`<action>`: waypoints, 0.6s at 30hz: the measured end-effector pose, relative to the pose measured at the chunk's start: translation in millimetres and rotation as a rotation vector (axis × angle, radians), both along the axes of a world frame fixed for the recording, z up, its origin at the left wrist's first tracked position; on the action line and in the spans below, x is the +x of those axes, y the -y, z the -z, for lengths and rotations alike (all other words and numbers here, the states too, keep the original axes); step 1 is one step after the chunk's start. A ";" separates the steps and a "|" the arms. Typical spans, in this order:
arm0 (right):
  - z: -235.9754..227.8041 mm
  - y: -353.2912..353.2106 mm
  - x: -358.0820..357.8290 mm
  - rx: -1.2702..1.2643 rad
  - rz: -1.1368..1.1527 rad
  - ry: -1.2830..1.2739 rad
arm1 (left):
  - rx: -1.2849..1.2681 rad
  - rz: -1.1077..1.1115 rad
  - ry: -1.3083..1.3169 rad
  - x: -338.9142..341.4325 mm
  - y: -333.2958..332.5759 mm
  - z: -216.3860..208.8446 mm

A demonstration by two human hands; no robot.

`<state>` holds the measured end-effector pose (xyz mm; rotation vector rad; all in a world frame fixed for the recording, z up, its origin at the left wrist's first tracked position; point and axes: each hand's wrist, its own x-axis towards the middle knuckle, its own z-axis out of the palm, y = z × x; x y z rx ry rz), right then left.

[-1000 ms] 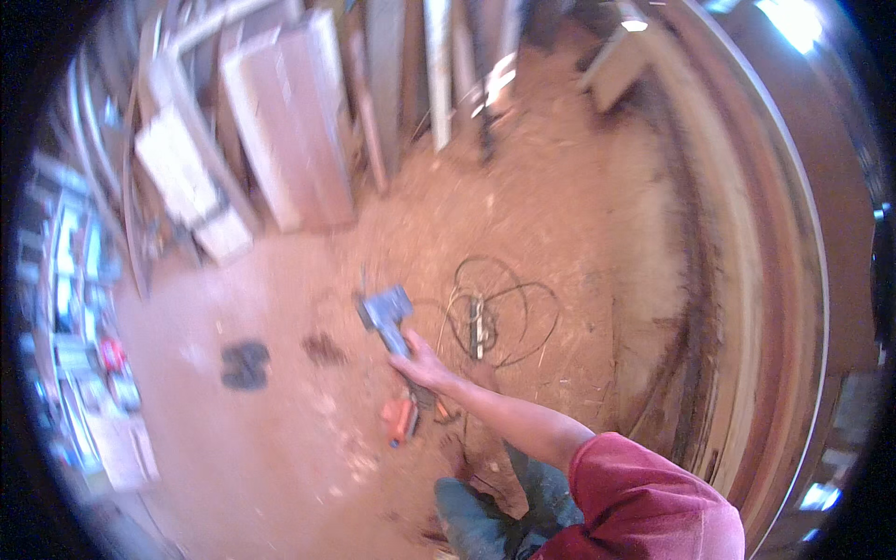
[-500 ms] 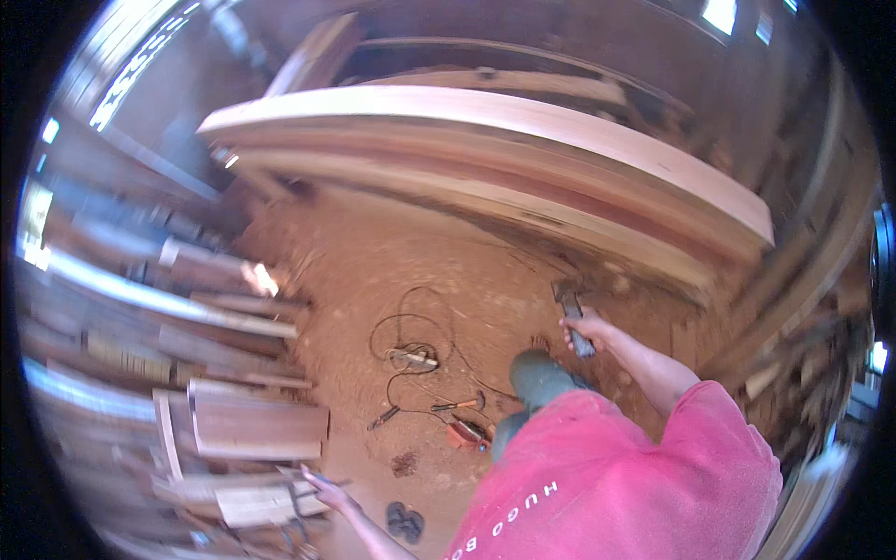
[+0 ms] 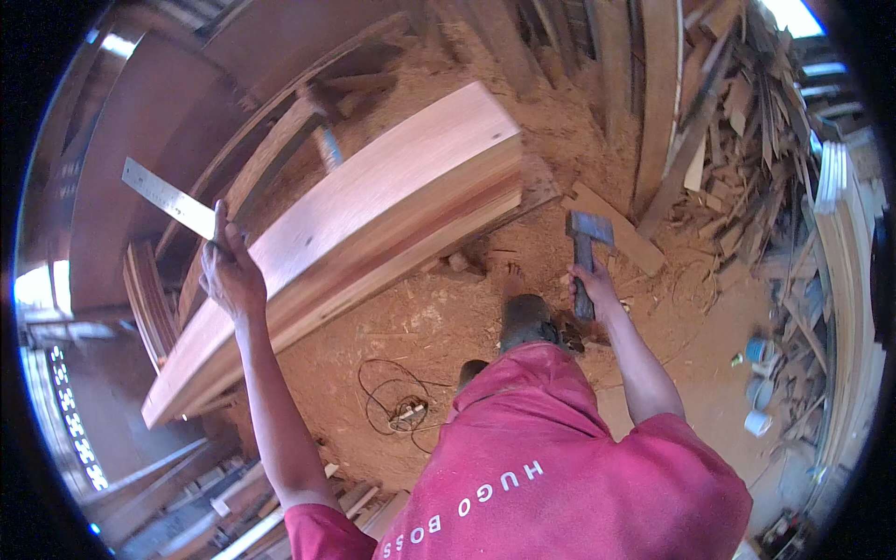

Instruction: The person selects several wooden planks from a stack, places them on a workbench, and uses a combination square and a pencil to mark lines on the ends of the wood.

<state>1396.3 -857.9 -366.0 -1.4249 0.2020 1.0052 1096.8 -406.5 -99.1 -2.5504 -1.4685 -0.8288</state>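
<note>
A flat, pale metal ruler (image 3: 170, 200) sticks out from my left hand (image 3: 231, 271), which is raised over the left part of a long wooden beam (image 3: 373, 182). The fingers are closed round the ruler's near end and hide it. At the right, clear of the beam, my right hand (image 3: 599, 287) grips the dark handle of a short hammer (image 3: 590, 229) with a blocky grey head pointing away from me. The beam has a smooth, light top face and lies on more timber, running from lower left to upper right.
A coiled dark cable with a socket block (image 3: 408, 413) lies on the dusty floor near my legs. Offcuts (image 3: 737, 177) are heaped at the far right, with several buckets (image 3: 761, 392) below them. Planks lie at the lower left; tall boards lean at the back.
My view has turned to the right. My left hand has risen from beside the wood stack at the lower left to over the beam, ruler in it. My right hand still holds the hammer.
</note>
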 end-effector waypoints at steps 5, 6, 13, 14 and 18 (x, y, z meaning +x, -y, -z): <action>-10.0 -39.4 89.6 -0.083 -0.143 0.170 | 0.112 -0.094 -0.399 102.6 -16.1 43.4; -10.5 -48.5 97.0 -0.052 -0.172 0.255 | 0.077 -0.070 -0.377 104.8 -15.6 46.5; -24.2 -90.0 112.5 -0.033 -0.559 0.303 | 0.021 -0.097 -0.305 101.5 -19.0 50.1; -30.5 -88.6 117.0 -0.020 -0.570 0.318 | 0.045 -0.071 -0.328 103.5 -19.0 50.1; -49.8 -79.3 140.9 -0.071 -0.434 0.183 | 0.087 0.034 -0.304 112.4 -16.0 47.8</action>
